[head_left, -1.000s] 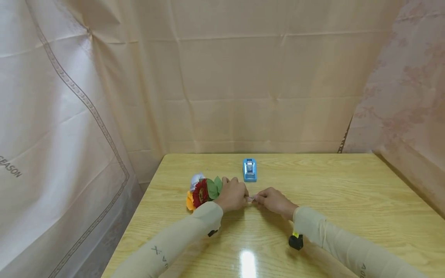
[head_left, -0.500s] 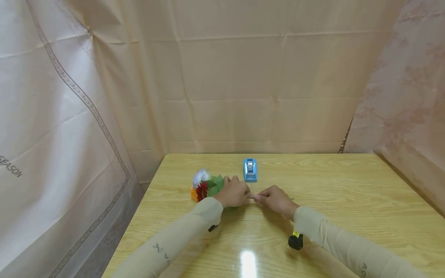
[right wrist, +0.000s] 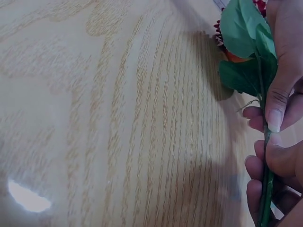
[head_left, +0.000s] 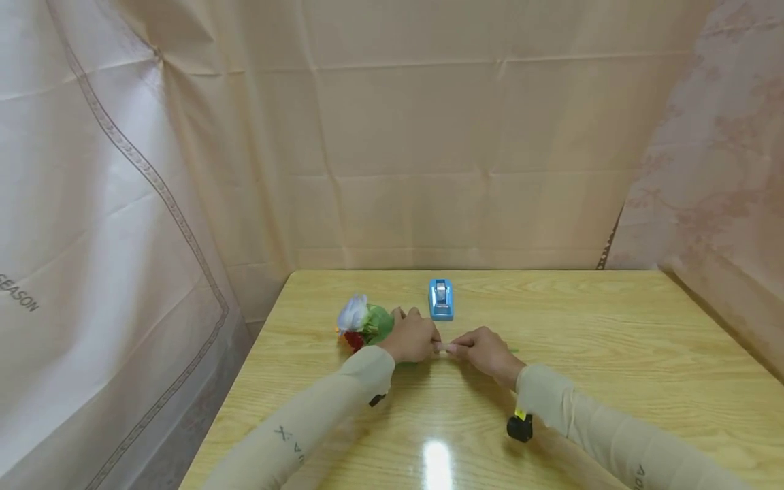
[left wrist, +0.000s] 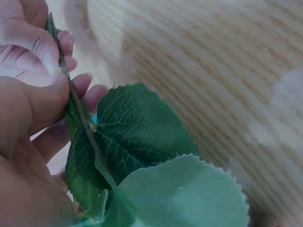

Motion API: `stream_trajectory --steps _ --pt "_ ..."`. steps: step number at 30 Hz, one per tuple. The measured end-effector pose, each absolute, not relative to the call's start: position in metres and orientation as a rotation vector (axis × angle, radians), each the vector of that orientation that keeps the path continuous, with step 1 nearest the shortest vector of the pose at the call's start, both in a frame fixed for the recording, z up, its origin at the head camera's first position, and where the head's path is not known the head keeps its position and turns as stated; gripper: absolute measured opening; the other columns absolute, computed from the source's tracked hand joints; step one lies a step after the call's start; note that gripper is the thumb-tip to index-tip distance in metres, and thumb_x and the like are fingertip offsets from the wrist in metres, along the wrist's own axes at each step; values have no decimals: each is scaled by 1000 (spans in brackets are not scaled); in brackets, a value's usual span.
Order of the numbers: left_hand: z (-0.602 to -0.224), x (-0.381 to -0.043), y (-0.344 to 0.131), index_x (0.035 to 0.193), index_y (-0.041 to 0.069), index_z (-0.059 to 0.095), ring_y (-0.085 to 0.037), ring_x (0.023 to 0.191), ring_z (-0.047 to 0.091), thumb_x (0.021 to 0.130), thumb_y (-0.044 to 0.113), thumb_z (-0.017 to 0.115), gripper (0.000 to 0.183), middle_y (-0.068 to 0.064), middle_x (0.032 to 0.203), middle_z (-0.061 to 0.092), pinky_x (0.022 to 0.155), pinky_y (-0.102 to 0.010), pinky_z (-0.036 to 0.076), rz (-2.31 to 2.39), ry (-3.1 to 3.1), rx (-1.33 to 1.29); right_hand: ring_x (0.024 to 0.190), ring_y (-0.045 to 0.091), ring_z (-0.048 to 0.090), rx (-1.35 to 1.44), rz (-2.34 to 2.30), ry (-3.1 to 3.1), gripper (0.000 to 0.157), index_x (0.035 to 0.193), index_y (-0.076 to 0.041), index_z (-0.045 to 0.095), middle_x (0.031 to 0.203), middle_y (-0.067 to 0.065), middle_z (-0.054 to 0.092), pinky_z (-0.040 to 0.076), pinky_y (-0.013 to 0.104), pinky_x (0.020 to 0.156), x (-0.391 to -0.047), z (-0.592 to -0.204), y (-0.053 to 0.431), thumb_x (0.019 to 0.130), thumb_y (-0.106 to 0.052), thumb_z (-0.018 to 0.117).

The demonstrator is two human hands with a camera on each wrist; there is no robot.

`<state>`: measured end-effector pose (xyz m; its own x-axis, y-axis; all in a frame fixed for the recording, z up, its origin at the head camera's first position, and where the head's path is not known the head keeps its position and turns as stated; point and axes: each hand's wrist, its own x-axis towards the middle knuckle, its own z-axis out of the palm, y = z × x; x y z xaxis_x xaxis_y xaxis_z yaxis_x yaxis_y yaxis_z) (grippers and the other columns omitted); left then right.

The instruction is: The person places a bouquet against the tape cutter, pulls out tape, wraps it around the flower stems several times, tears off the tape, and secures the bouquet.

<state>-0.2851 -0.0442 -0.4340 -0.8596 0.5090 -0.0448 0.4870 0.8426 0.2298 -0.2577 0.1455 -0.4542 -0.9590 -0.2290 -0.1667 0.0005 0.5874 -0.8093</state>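
Vs. ½ sec ago, artificial flower bouquet (head_left: pixel 371 327) has turned a bit: red bloom (head_left: pixel 353 341) shows less, orange bloom (head_left: pixel 337 331) just a sliver. Prob. means stems (right wrist: pixel 266 187) are being rolled in the fingers. L hand (head_left: pixel 413 338) pinches stems just below leaves (left wrist: pixel 184 189); R hand (head_left: pixel 486 350) pinches 'em right beside, further down. Blooms sit L of ctr, twd worktop's (head_left: pixel 612 327) L edge; tape dispenser (head_left: pixel 441 300) nr far edge.

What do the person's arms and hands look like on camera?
The left sleeve and right sleeve are beige, with dark letter-like markings. Left hand and right hand are ungloved. A small black piece shows below the left cuff; a black block with yellow above hangs below the right.
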Motion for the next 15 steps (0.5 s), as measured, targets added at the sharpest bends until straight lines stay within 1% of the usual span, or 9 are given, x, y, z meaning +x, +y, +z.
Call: stream_trajectory --steps 3,4,7,12,15 --pt "-434 -281 -44 98 26 84 -14 86 44 97 36 73 15 16 94 72 89 -48 25 266 2973 822 77 21 55 -188 -1342 2547 19 110 -8 81 97 6 70 44 33 66 -258 -455 145 100 -19 68" --pt "-433 -281 -44 98 27 84 -13 86 44 97 37 73 15 16 92 72 89 -47 25 247 2988 829 78 21 55 -187 -1346 2553 19 109 -8 81 99 5 71 45 33 66 -258 -455 145 100 -19 69" --pt "-433 -278 -44 96 28 84 -13 85 44 97 37 73 15 18 89 72 87 -46 26 175 3027 854 83 21 57 -192 -1348 2560 20 110 -9 80 105 4 73 47 32 69 -258 -456 144 100 -21 69" --pt "-438 -278 -43 96 30 84 -12 86 45 97 39 72 15 18 90 73 85 -44 27 54 3085 897 89 21 58 -202 -1352 2547 20 109 -9 80 102 3 73 48 35 73 -259 -459 144 102 -22 65" --pt "-441 -278 -42 95 31 84 -13 85 45 98 42 70 18 18 89 73 85 -43 28 -12 3117 918 93 22 59 -211 -1344 2538 22 109 -8 79 105 4 73 49 38 79 -260 -458 145 104 -20 62"
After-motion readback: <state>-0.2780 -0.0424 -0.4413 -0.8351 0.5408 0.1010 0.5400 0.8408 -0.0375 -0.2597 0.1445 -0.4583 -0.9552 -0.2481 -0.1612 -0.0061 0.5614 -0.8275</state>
